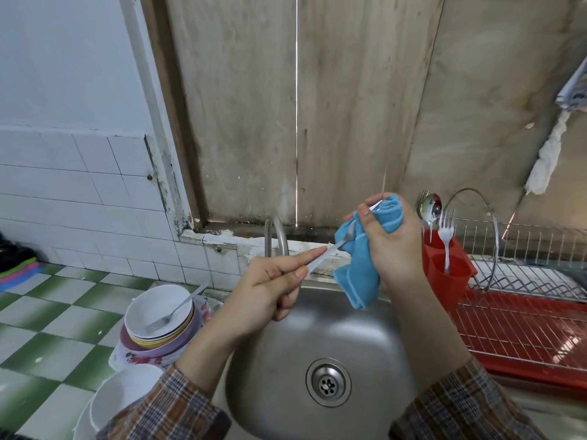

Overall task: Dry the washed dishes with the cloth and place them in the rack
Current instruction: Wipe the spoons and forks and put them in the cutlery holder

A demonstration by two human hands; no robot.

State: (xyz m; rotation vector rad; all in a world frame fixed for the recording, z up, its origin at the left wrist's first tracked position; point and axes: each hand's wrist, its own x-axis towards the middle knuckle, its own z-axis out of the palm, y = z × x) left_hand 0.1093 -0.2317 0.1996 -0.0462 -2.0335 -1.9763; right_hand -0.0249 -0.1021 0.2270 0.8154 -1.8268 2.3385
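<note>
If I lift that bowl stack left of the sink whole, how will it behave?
Likely heavy: several bowls nest together. The fork lies loose in the top bowl, handle over the rim, so tilting would probably spill it. Glossy washed surfaces may be slippery.

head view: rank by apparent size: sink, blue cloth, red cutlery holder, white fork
1. sink
2-3. blue cloth and red cutlery holder: look about alike. The cloth is bunched in the right hand and nearer the camera, so unranked.
4. white fork

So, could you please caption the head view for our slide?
Left hand holds a utensil while the right hand dries it with a blue cloth.
</note>
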